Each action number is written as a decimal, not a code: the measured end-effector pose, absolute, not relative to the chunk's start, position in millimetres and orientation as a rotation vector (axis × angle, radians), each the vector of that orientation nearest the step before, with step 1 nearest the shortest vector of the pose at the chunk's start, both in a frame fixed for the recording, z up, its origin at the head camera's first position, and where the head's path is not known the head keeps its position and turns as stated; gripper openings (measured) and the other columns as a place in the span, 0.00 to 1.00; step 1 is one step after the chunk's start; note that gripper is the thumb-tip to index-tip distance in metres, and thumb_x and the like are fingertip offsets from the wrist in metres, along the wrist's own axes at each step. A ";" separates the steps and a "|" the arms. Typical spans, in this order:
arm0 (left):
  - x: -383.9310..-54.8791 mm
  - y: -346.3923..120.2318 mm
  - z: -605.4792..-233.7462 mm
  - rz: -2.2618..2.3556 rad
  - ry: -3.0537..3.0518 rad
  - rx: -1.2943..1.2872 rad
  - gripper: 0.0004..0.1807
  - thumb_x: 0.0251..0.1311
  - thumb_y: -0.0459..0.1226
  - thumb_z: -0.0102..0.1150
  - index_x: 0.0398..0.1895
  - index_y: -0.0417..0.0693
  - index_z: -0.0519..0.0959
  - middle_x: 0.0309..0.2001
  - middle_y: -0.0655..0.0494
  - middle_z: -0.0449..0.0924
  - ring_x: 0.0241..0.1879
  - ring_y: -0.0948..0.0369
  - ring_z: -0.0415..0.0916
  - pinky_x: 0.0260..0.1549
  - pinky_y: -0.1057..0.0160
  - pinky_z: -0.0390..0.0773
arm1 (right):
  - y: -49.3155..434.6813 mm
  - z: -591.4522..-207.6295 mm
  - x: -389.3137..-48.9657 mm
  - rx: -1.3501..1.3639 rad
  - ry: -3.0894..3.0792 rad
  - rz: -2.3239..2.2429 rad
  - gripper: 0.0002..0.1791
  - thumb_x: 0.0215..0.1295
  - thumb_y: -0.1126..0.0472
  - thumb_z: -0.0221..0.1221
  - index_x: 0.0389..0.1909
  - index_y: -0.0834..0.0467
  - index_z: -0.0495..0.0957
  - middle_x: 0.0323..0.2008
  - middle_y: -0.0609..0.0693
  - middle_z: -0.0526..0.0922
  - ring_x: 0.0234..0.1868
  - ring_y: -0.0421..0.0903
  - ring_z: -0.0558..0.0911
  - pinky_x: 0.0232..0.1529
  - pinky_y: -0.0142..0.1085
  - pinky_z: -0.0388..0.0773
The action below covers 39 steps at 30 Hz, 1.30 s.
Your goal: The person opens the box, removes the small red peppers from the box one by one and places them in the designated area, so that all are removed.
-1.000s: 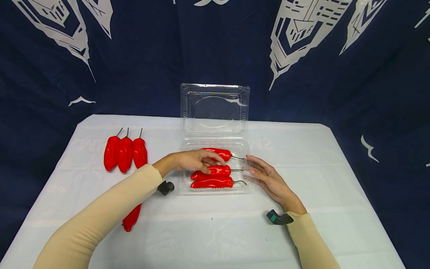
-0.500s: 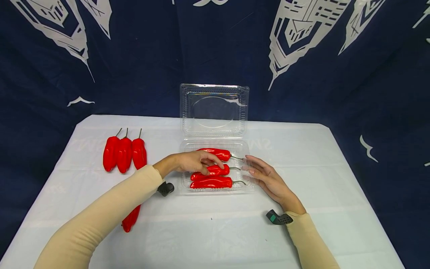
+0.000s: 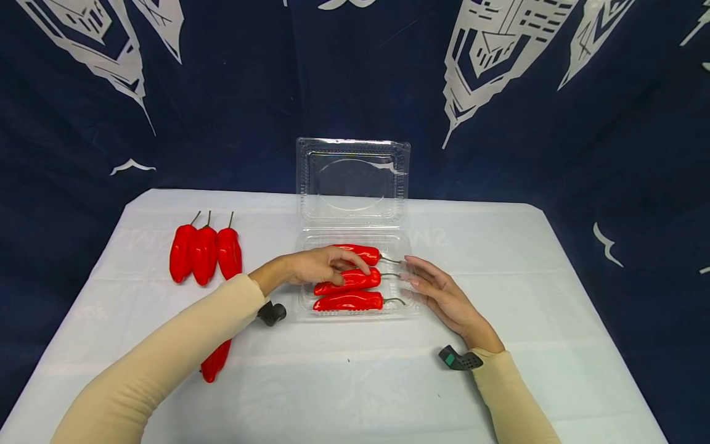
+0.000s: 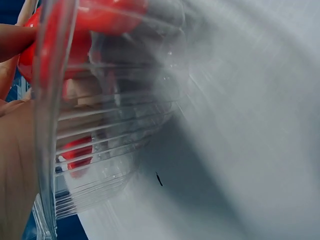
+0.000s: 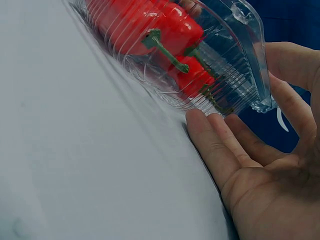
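Observation:
In the head view, a clear plastic clamshell box lies with its lid raised. Three red chili peppers lie sideways in its base, stems to the right: a back one, a middle one and a front one. My left hand reaches in from the left and holds the middle pepper between thumb and fingers. In the left wrist view, the thumb presses against red pepper skin. My right hand rests its extended fingertips against the box's right wall, as the right wrist view also shows.
Three more red peppers lie side by side at the table's left, stems pointing away. Another pepper is partly hidden under the left sleeve. The upright lid stands before a dark blue patterned cloth. A white cloth covers the table.
The middle pepper has shifted slightly within the box under my left hand, its stem end tilting a little toward the back. My right hand stays at the box's right side.

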State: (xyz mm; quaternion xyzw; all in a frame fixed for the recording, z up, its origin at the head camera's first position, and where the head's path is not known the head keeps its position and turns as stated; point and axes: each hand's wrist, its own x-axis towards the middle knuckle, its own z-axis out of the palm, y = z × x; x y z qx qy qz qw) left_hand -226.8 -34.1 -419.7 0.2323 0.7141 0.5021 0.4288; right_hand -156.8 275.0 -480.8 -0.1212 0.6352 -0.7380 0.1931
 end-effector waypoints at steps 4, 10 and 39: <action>-225.4 -36.2 -416.9 1.291 1.774 0.573 0.27 0.59 0.22 0.55 0.60 0.51 0.79 0.69 0.52 0.67 0.66 0.51 0.67 0.53 0.60 0.80 | 274.3 -480.1 -157.3 -0.337 1.788 -2.071 0.34 0.75 0.65 0.52 0.77 0.65 0.51 0.76 0.59 0.55 0.66 0.43 0.75 0.62 0.37 0.76; -222.1 -40.7 -411.9 1.326 1.785 0.592 0.27 0.59 0.23 0.56 0.61 0.51 0.78 0.68 0.51 0.68 0.64 0.51 0.68 0.51 0.60 0.81 | 274.8 -481.3 -157.8 -0.340 1.785 -2.069 0.34 0.76 0.65 0.52 0.77 0.64 0.51 0.76 0.57 0.56 0.68 0.45 0.72 0.63 0.37 0.76; -200.6 -88.2 -381.8 1.500 1.869 0.538 0.29 0.60 0.23 0.51 0.62 0.56 0.78 0.68 0.55 0.67 0.63 0.50 0.66 0.50 0.60 0.79 | 275.1 -482.9 -158.0 -0.340 1.790 -2.064 0.34 0.76 0.64 0.51 0.77 0.63 0.51 0.78 0.60 0.51 0.68 0.44 0.72 0.63 0.37 0.75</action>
